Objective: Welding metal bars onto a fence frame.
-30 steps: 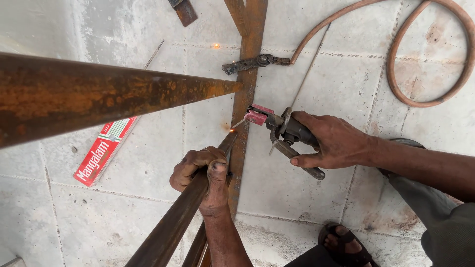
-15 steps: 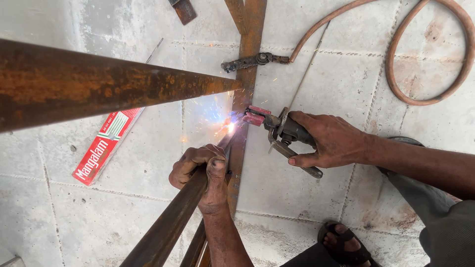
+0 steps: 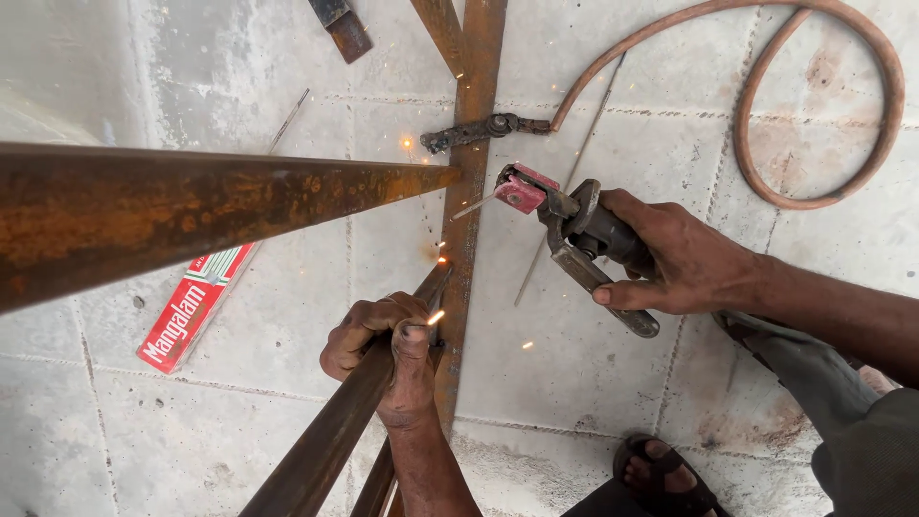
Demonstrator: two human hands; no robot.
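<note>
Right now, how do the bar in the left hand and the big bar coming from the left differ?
The bar in the left hand is thin and slants up from the bottom edge to the joint; the big bar looks much thicker and runs nearly level from the left edge. The thin bar is gripped by fingers; no hand shows on the big one. The thin bar looks dark brown, the big one orange with rust. Both point toward the upright strip.
</note>
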